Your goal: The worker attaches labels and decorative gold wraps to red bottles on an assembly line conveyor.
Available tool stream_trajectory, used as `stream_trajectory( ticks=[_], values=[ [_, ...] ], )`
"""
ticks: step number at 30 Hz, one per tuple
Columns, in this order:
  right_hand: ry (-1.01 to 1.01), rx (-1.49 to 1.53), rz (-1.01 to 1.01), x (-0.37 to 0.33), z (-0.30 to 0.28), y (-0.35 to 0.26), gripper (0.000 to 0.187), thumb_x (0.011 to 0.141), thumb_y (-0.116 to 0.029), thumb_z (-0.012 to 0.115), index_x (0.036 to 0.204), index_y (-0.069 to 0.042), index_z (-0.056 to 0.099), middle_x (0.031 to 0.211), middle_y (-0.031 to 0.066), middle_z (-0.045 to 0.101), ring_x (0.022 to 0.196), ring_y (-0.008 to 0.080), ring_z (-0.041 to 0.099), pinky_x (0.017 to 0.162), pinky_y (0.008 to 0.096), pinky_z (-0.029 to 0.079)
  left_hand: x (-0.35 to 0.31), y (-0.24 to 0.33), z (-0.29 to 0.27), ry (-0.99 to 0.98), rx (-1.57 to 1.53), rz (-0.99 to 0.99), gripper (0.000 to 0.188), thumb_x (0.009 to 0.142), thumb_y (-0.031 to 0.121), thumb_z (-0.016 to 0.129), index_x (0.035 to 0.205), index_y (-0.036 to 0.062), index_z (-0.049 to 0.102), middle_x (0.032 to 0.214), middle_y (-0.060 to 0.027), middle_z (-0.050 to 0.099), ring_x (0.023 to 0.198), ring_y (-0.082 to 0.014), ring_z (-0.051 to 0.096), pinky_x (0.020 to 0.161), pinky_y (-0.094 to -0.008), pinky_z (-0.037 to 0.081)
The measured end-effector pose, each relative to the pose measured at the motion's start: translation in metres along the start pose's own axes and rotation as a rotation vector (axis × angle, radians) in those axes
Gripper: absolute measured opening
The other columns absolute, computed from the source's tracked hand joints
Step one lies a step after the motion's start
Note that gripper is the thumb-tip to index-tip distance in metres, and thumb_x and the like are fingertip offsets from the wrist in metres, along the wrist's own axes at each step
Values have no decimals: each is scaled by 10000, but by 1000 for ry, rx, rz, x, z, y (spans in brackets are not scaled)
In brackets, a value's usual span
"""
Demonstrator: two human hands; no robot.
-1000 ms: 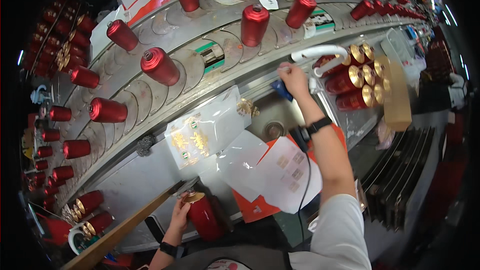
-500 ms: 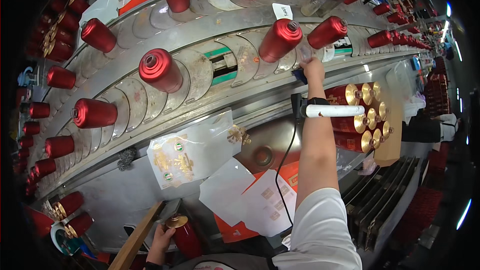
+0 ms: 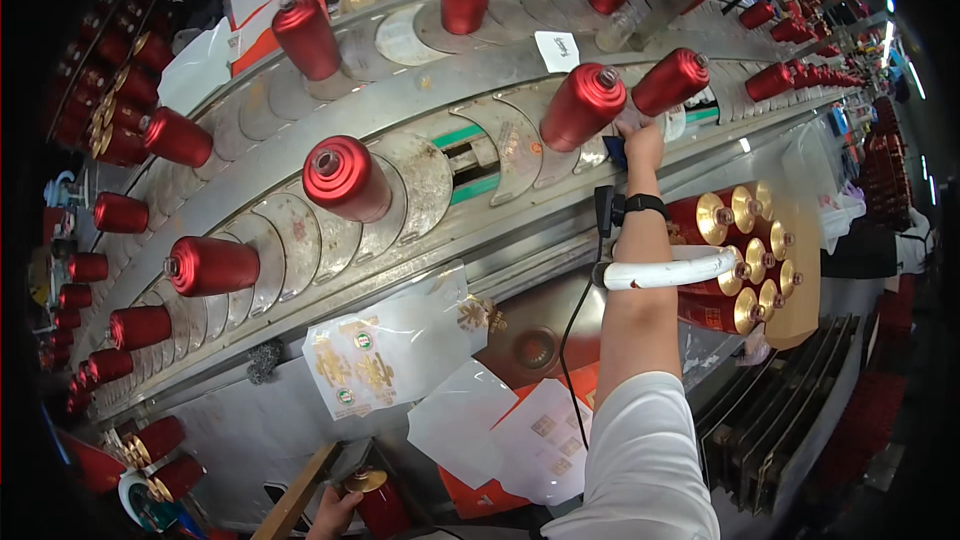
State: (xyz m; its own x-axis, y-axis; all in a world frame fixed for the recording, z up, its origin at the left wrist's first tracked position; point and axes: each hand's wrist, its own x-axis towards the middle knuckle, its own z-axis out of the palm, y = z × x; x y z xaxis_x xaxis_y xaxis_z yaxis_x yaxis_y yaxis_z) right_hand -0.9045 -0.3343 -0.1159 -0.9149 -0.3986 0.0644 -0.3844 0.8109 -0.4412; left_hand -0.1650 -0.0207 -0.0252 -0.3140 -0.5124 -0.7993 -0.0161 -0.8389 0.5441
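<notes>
My right hand (image 3: 642, 144) reaches out over the near track of the conveyor (image 3: 410, 175), its fingers closed. A small clear piece and a dark blue flap (image 3: 614, 151) show at the fingers, but what they grip cannot be made out. Close beside it on the track are a matte red bottle (image 3: 583, 108) and another red bottle (image 3: 670, 81). Low in the view, my left hand (image 3: 335, 514) is closed around the upper part of a red bottle with a gold shoulder (image 3: 383, 508); the bottle's lower part is cut off.
More red bottles ride both tracks, including one near the middle (image 3: 346, 180). A white curved pipe (image 3: 670, 268) crosses by my right forearm. To the right stands a carton (image 3: 795, 310) of gold-shouldered bottles. Printed sheets (image 3: 395, 345) lie by the sink (image 3: 535, 315); a wooden bar (image 3: 295, 495) is near my left hand.
Bottles on the near track have shifted right and those on the far track left. My right hand has moved slightly right alongside the bottles. My left hand still holds its bottle, lower in view.
</notes>
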Motion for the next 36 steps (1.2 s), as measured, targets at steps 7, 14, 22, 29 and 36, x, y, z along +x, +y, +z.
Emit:
stream_trajectory(
  ticks=[7, 14, 22, 29, 36],
  values=[
    [-13, 55, 150, 17, -2, 8, 335, 753, -318, 780, 1045, -159, 736, 1100, 167, 702, 1031, 354, 672, 872, 467, 534, 0, 22, 12, -4, 99, -50, 664, 798, 163, 680, 1389, -21, 440, 1346, -129, 559, 1243, -248, 541, 1084, -371, 395],
    [79, 58, 139, 23, 5, -2, 427, 751, -344, 800, 1111, -148, 680, 1142, 161, 682, 1045, 389, 663, 889, 507, 527, -8, 16, 5, 69, 87, -63, 724, 776, 253, 738, 1385, -5, 445, 1319, -115, 568, 1218, -240, 555, 1056, -372, 424],
    [298, 793, 344, 22, 11, 3, 272, 812, -142, 731, 1021, -11, 615, 1044, 170, 676, 929, 313, 665, 827, 405, 510, -15, 15, 12, 90, -58, -120, 695, 797, 192, 728, 1393, -16, 436, 1333, -121, 564, 1223, -253, 553, 1056, -390, 425],
    [491, 679, 76, -91, -34, -5, 192, 831, -76, 643, 987, -2, 558, 1047, 172, 606, 929, 330, 607, 814, 418, 481, -19, 19, -2, 67, 104, -44, 561, 872, 127, 665, 1378, -2, 460, 1319, -97, 571, 1204, -218, 547, 1062, -367, 396],
    [82, 577, -319, -269, -143, 6, 154, 846, -131, 659, 973, -45, 646, 926, 74, 667, 729, 220, 616, 700, 357, 484, -13, 31, -8, -131, 359, 185, 722, 883, 301, 703, 1438, -25, 376, 1438, -137, 453, 1321, -230, 444, 1127, -362, 307]
  ],
)
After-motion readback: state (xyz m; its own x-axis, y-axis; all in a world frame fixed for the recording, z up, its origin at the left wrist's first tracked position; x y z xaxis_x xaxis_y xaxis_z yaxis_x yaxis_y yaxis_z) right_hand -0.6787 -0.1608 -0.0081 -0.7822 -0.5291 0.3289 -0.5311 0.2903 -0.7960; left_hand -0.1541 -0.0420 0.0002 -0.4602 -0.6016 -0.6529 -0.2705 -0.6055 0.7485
